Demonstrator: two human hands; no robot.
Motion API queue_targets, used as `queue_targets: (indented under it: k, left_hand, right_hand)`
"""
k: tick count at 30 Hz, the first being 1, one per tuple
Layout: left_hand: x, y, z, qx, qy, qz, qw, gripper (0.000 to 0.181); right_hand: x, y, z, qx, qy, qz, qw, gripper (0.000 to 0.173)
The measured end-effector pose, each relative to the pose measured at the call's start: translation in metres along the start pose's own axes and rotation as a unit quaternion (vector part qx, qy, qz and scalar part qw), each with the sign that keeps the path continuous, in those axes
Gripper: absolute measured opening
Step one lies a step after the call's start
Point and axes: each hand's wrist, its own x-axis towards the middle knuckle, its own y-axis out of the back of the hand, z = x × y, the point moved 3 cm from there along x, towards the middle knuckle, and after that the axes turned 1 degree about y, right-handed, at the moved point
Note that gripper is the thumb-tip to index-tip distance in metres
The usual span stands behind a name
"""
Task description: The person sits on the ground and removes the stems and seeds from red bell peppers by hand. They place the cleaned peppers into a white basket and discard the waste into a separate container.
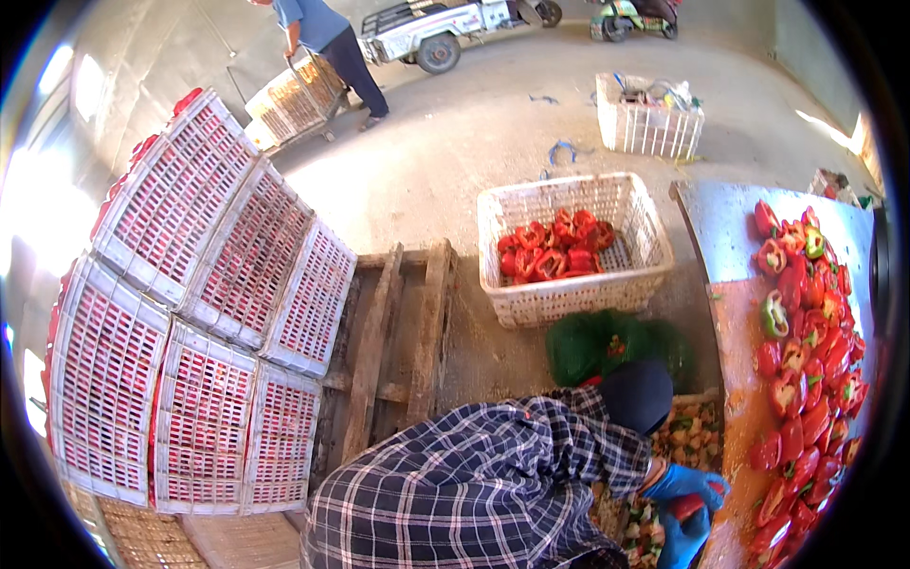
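Neither of my hands is in view. Close before me a co-worker in a plaid shirt (441,491) and a dark cap (636,395) bends over. The co-worker's blue-gloved hands (684,491) hold a piece of red bell pepper (685,506). Right of those gloves stands a metal-topped table (739,313), strewn with cut red bell peppers (803,455). A few pieces there show green. Below the gloves, pepper cores and scraps (686,434) fill a container at the table's edge. A green mesh sack (604,345) lies beyond the cap.
White plastic crates (206,412) of red produce are stacked at left, beside a wooden pallet (377,348). A crate (576,291) holds pepper halves. Farther off are another crate (650,131), a person (316,32) with a loaded hand cart (298,99), a cargo tricycle (455,32) and a scooter (633,18).
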Motion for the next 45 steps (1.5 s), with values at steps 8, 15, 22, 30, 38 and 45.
queue_targets:
  k: [8, 15, 22, 30, 38, 45]
  left_hand:
    - [0.005, 0.014, -0.021, -0.028, -0.064, 0.048, 0.996, 0.029]
    - [0.046, 0.078, -0.052, 0.046, -0.190, 0.102, 0.975, 0.024]
    - [0.032, 0.062, -0.013, -0.113, -0.176, 0.086, 0.974, 0.040]
    - [0.011, 0.024, 0.017, -0.135, -0.140, 0.011, 0.981, 0.057]
    - [0.002, 0.017, 0.021, -0.041, -0.155, -0.006, 0.987, 0.069]
    - [-0.003, 0.009, 0.012, 0.218, -0.112, 0.047, 0.968, 0.064]
  right_hand:
    - [-0.013, -0.001, -0.017, 0.085, -0.156, -0.045, 0.983, 0.038]
    - [-0.005, -0.020, 0.029, -0.015, -0.041, 0.106, 0.993, 0.026]
    - [0.024, -0.006, 0.051, 0.327, -0.214, 0.191, 0.901, 0.028]
    - [-0.001, 0.042, 0.031, 0.519, -0.073, 0.092, 0.846, 0.036]
    - [0.000, 0.022, -0.008, 0.099, -0.089, 0.226, 0.965, 0.024]
    - [0.013, -0.004, 0.029, 0.118, -0.143, 0.115, 0.976, 0.018]
